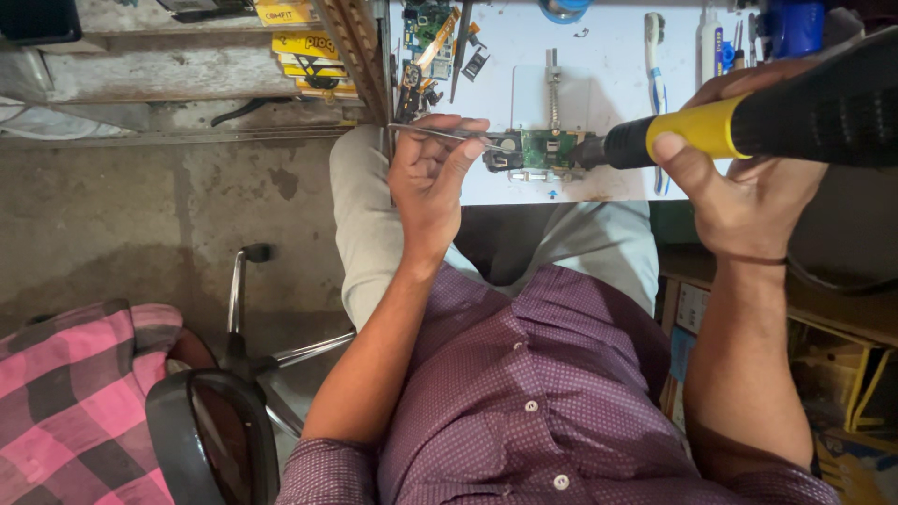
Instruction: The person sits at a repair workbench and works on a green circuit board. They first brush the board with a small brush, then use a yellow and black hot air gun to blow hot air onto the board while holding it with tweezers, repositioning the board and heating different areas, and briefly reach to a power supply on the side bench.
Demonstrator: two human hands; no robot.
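Left hand [432, 178] sits centre frame, fingers pinched around thin metal tweezers [440, 134], tips resting on the left end of a small green circuit board [543, 150]. Right hand [748, 182], right of frame, is wrapped tight around a black-and-yellow soldering iron [748, 126], dark tip touching the board's right end. Board sits clamped in a small metal holder [552, 93] near the front edge of the white table [608, 56], upper centre of the frame.

Progress, judged: work on the board is mid-way, tool and tweezers both engaged on it; can't tell which joints are done, parts too small to read.

Room: board lies just beside the table's near edge, knees right under it. Loose boards and parts [430, 47] crowd the upper left of the table, a toothbrush [655, 65] and bottles [711, 47] upper right. A bare strip of table shows between them. Lower left: a chair [215, 440] and pink checked cloth [75, 402], well apart from the hands.
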